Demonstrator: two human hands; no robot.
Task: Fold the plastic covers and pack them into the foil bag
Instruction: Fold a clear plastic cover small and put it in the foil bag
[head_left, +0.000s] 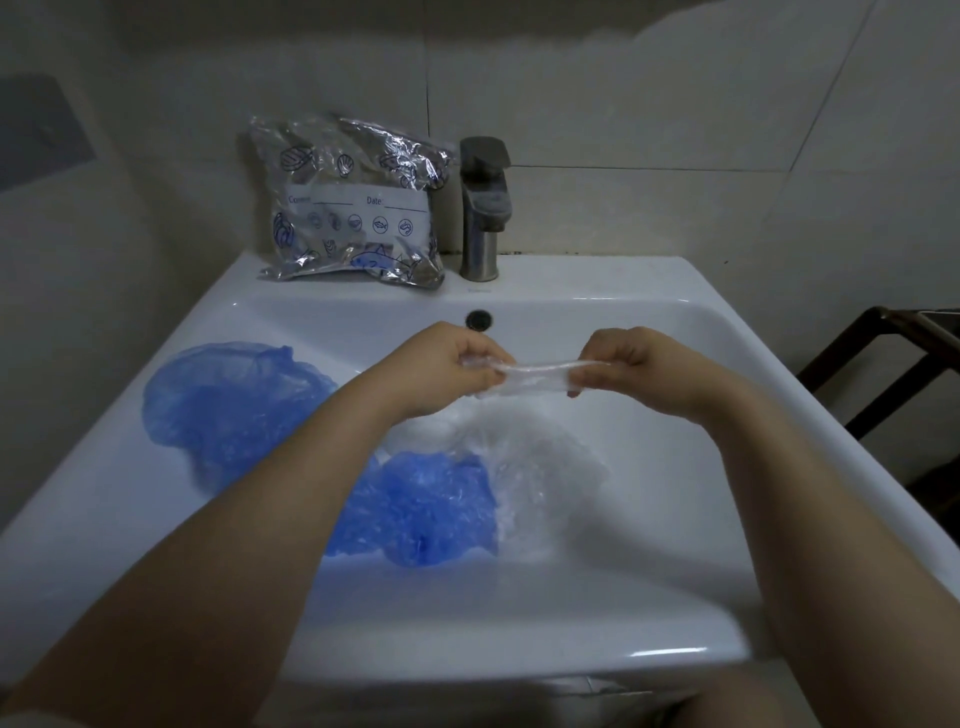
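Note:
A clear plastic cover (530, 378) is stretched into a narrow band above the basin, and both hands pinch it. My left hand (441, 371) grips its left end with curled fingers, my right hand (631, 366) its right end. Below them in the basin lie a crumpled blue cover (431, 506) and another clear cover (545, 467). A larger blue cover (234, 400) is spread over the left rim. The silver foil bag (353, 202), printed with blue seafood drawings and a white label, leans upright against the wall at the back left of the sink.
The white ceramic sink (597, 623) fills the view, its overflow hole (478, 318) beyond my hands. A steel faucet (483, 208) stands next to the foil bag. Tiled wall behind. A dark wooden frame (883, 374) stands to the right.

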